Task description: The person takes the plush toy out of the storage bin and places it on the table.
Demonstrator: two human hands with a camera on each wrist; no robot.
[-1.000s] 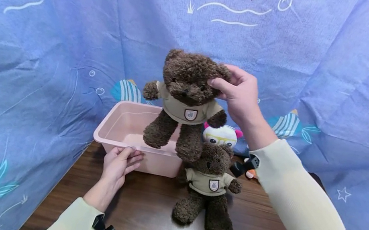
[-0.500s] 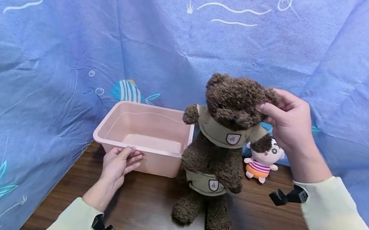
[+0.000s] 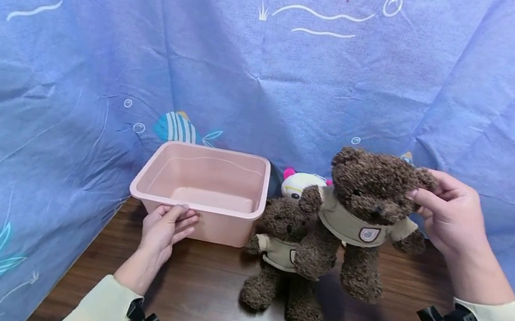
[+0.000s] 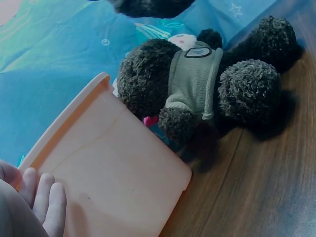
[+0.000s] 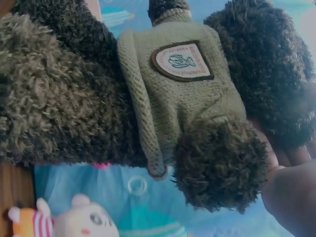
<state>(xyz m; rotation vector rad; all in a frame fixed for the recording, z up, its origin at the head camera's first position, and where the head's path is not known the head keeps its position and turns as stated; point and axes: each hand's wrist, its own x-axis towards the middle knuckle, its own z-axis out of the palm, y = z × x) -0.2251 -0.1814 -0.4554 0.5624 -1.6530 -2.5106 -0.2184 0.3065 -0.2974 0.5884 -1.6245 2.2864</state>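
Note:
My right hand (image 3: 457, 219) pinches a dark brown teddy bear (image 3: 371, 185) by the ear at its head's side. The bear wears a khaki knit shirt with a shield badge and hangs upright, legs down, to the right of the bin. Behind its leg and arm, a matching teddy bear (image 3: 260, 291) on the table is partly hidden. My left hand (image 3: 163, 230) grips the front rim of a pink plastic bin (image 3: 221, 227), thumb at the rim and fingers against the outer wall. In the right wrist view, the held bear's shirt (image 5: 182, 94) fills the middle.
A white plush toy with pink ears (image 3: 302, 182) stands behind the bears by the bin's right side. The right wrist view catches a doll in a striped shirt (image 5: 89, 219). A blue patterned cloth (image 3: 232, 65) hangs behind the dark wooden table (image 3: 201, 310).
My right hand has carried the held bear from over the bin rightwards and down, past the other bear. My left hand has stayed on the bin's rim.

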